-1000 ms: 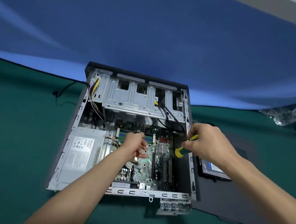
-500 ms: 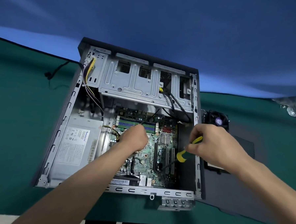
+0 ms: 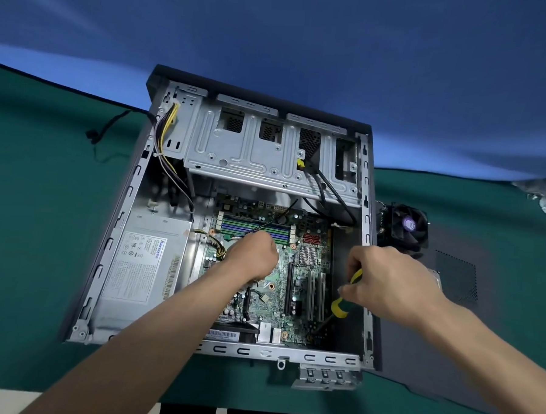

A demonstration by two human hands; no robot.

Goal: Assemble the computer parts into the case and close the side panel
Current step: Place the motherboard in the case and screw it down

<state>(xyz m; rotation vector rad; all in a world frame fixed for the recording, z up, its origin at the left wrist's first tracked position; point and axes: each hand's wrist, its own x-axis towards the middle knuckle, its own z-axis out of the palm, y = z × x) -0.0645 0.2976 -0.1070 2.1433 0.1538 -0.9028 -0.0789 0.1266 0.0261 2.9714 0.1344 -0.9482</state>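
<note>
The right hand [image 3: 384, 285] is wrapped round the yellow-and-green handle of a screwdriver [image 3: 344, 300], fingers curled tight, with the shaft slanting down and to the left so the tip lands near the front right corner of the motherboard [image 3: 295, 290]. From where I stand that angle looks deliberate: the case wall on that side is close, so the handle has to lean away from it to reach a mounting screw low in the corner. Whether the tip is seated in a screw I cannot tell; it is too small and dark down there.

The left hand [image 3: 256, 253] rests knuckles-up on the middle of the board, fingers curled under, near the memory slots. It seems to be steadying the board while the screw goes in, though whether it pinches something beneath I cannot tell.

The case [image 3: 111, 252] lies on its side on the green cloth, open face up, which gives both hands a straight way in. The power supply [image 3: 142, 266] sits in the left part and the empty drive cage [image 3: 252, 148] spans the far end. Outside the right wall wait a cooler fan [image 3: 405, 226] and the dark side panel [image 3: 449, 311], lying flat on the cloth just beside the case, presumably kept within reach for later. So I judge the assembly to be at an early stage.
</note>
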